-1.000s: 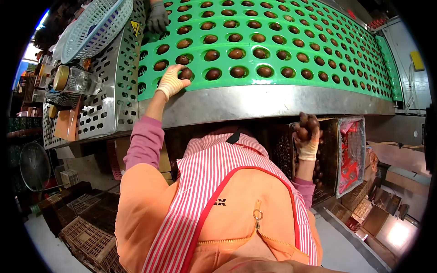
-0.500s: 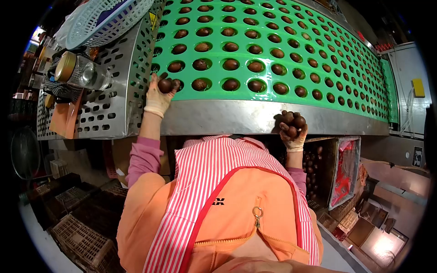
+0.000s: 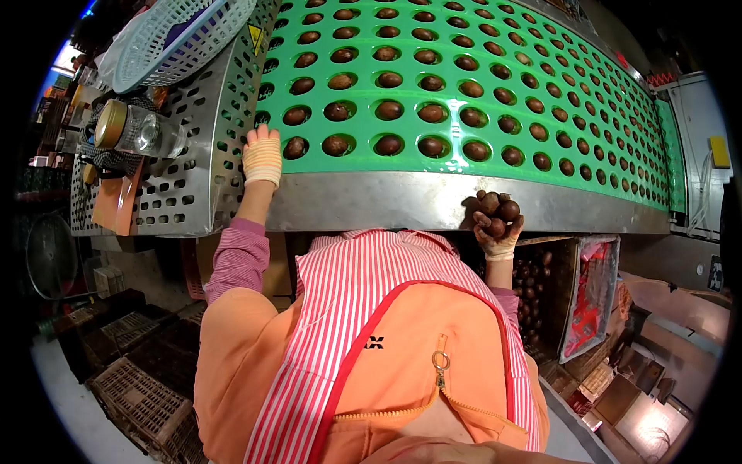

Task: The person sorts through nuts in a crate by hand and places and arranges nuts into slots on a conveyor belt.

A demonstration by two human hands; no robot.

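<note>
Head view: from afar I am looking down on a green pocketed sheet (image 3: 363, 127) behind a metal front ledge (image 3: 371, 197).
Perforated panel (image 3: 166, 197): it is flanking the sheet's left edge.
Left hand (image 3: 262, 158): gloved, it is resting at the sheet's front left corner, its back towards me; I cannot tell whether it is gripping anything.
Pockets: brown balls (image 3: 389, 145) are sitting singly in them, the front row beginning just beside the left hand.
Right hand (image 3: 501, 246): it is cupping a small cluster of brown balls over the ledge's front edge, right of its middle, fingers curled up around them.
Dark crate (image 3: 555, 317): more brown balls are lying inside, below the ledge.
Slip risk: I am judging the cluster loosely held; a tilting wrist or slackening finger could be dropping a ball off the front edge.
Unclear: the left palm is facing away, the cluster's lower balls are overlapping too much for counting, and the sheet's far rows are running out of frame.
</note>
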